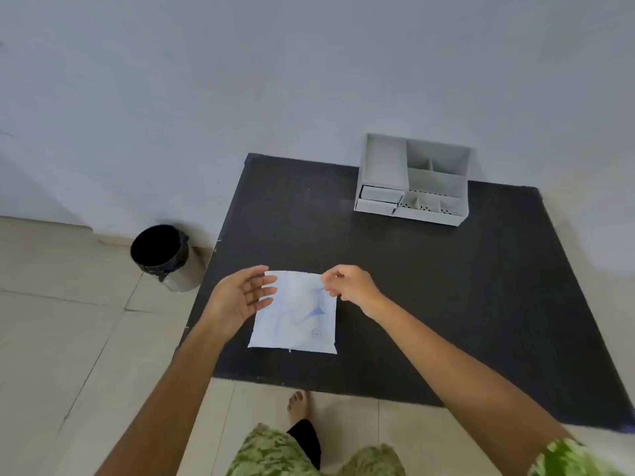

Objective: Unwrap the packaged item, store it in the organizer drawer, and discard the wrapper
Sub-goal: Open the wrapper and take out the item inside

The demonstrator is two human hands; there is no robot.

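Note:
A flat white packaged item (pixel 295 317) with pale blue print lies on the black table (pixel 429 286) near its front left corner. My right hand (pixel 350 285) pinches the packet's upper right edge. My left hand (pixel 240 297) is open, fingers spread, palm facing the packet's upper left edge and just touching it. A grey organizer (pixel 412 180) stands at the table's back, with two shut drawers (pixel 378 199) at its lower left and open compartments on top. A bin (pixel 165 255) lined with a black bag stands on the floor left of the table.
A pale wall runs behind the table and bin. Beige floor tiles lie to the left and in front. My bare foot (pixel 299 405) shows below the table's front edge, beside green patterned clothing.

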